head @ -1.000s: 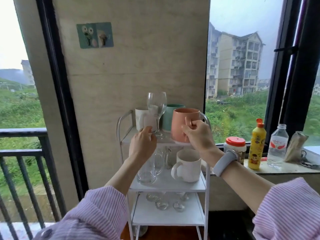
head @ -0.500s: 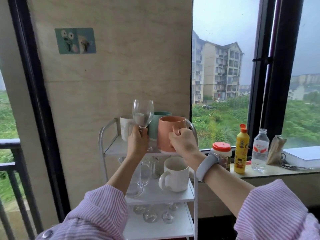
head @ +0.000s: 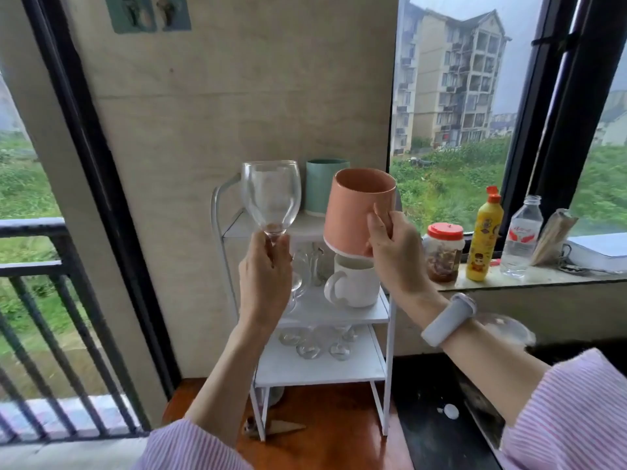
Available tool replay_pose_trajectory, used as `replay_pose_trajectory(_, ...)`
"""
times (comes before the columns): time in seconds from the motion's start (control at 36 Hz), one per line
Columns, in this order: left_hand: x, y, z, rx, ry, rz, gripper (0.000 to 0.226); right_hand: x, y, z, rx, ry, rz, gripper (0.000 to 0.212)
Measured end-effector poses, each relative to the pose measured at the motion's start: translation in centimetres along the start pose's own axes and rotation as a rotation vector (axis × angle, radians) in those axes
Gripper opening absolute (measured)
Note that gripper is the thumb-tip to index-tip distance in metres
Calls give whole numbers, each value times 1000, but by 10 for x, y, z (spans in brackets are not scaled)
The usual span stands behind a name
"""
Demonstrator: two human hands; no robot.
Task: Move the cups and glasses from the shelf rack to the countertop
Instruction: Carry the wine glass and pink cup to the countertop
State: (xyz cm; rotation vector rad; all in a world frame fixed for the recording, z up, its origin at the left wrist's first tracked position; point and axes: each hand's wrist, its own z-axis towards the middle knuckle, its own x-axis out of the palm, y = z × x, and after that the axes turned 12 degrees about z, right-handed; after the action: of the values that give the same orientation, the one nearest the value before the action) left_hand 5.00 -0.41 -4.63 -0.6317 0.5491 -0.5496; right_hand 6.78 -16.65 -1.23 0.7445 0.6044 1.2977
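Observation:
My left hand point(head: 266, 276) grips the stem of a clear wine glass point(head: 271, 195) and holds it upright in front of the white shelf rack point(head: 390, 307). My right hand point(head: 393, 256) holds an orange mug point(head: 356, 215) by its handle, tilted, lifted off the top shelf. A teal cup point(head: 324, 184) stands at the back of the top shelf. A white mug point(head: 354, 283) and clear glasses point(head: 305, 266) sit on the middle shelf. Several glasses point(head: 315, 340) rest on the lower shelf.
A stone ledge point(head: 529, 278) to the right of the rack carries a red-lidded jar point(head: 444, 252), a yellow bottle point(head: 483, 235), a water bottle point(head: 520, 237) and a white box point(head: 600, 249). A black railing point(head: 44, 300) stands at the left.
Both hands have lifted their objects off the top shelf: the wine glass rose and came toward me, and the orange mug rose and tilted. The view dropped, showing the floor.

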Motion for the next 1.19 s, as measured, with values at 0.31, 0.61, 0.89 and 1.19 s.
replay_pose_trajectory(0.31, 41, -13, -147, -135, 246, -136, 15, -123, -22, -126, -27, -29, -14, 10)
replay_pose_trajectory(0.61, 144, -167, -304, 45, 671, -262, 24, -363, -14, -251, 224, -290, -322, 10)
replay_pose_trajectory(0.89, 237, -368, -494, 224, 1036, -516, 20, -601, 60, -361, 318, -623, -560, 18)
replay_pose_trajectory(1.19, 316, -540, -659, 376, 1392, -702, 22, -782, 111, -447, 380, -983, -808, 8)
